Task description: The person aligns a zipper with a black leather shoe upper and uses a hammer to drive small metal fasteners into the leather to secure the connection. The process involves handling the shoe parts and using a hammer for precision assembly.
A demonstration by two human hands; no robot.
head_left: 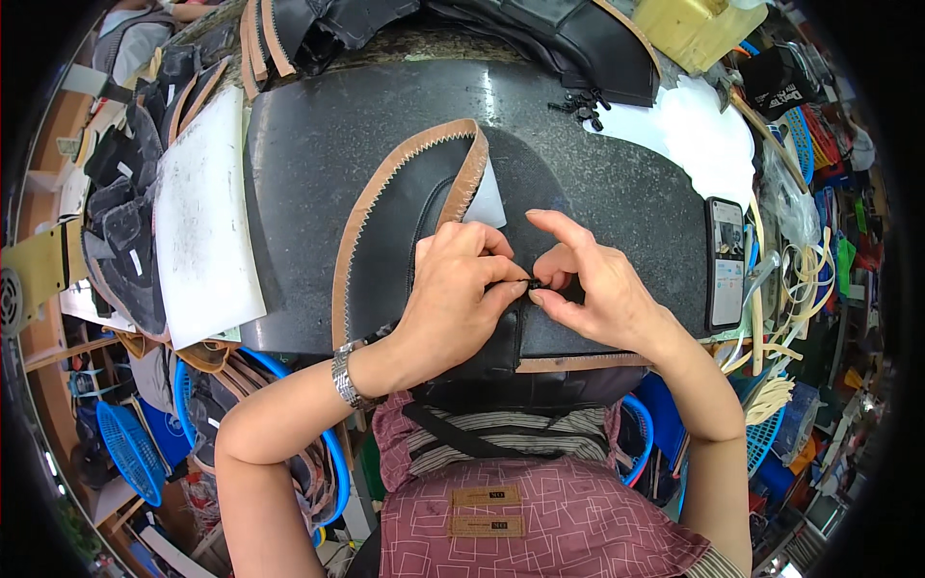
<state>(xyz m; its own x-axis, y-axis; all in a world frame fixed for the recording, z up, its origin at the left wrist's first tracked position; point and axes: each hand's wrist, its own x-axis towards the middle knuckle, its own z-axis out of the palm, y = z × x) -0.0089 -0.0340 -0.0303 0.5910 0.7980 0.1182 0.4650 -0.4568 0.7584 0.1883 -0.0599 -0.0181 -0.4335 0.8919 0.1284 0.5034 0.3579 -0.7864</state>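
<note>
Both grips are narrow pinches: the left hand [453, 299] and right hand [597, 289] nip a tiny black zipper slider [529, 282] between thumb and forefinger tips. It sits on the black leather piece [385, 222] with tan trim, lying on the dark surface [617, 164]. Fingers hide most of the slider.

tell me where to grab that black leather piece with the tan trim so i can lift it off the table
Grip the black leather piece at its tan zigzag-stitched edge, coming from the person's left side. That long edge lies bare on the dark worktop, away from both hands, so it is probably easiest to pinch there. The near end is taken up by the left hand and right hand, pinching a small black part.
</note>
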